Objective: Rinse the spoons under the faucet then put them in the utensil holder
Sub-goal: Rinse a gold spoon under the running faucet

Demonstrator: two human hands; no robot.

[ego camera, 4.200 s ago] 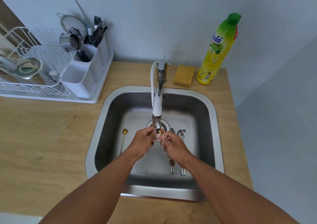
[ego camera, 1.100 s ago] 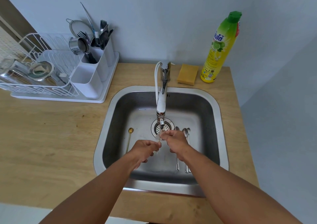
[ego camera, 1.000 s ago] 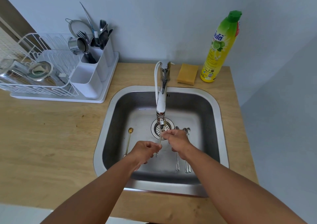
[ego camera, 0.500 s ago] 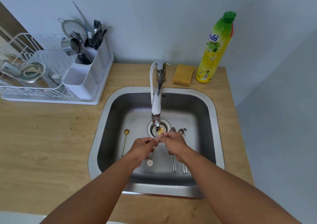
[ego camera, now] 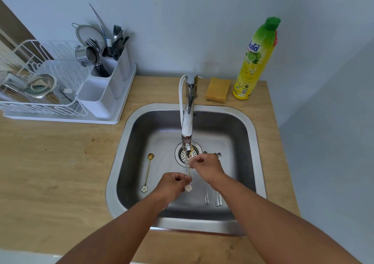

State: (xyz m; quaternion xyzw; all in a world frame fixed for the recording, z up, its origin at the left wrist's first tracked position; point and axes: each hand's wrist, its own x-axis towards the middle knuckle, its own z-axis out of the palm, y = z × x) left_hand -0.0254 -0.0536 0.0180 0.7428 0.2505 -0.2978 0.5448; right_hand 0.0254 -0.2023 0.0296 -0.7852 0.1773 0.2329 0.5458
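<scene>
I stand at a steel sink (ego camera: pixel 257 154) set into a wooden tabletop (ego camera: pixel 50 172), looking down at my two hands. My left hand (ego camera: pixel 174 182) pinches the flower-tipped end of a gold spoon (ego camera: pixel 189 172); my right hand (ego camera: pixel 205 165) pinches its bowl end under the white faucet (ego camera: pixel 186 126), where a thin stream of water runs. This spoon is mid-rinse. A second gold spoon (ego camera: pixel 148 171) lies on the sink floor to the left, and what look like three silver spoons (ego camera: pixel 212 195) lie to the right, partly under my right wrist; these, I judge, are yet to be rinsed. The white utensil holder (ego camera: pixel 101 95) stands far left beside the dish rack (ego camera: pixel 40 106), already holding other cutlery; whether any rinsed spoon is in there I cannot tell.
</scene>
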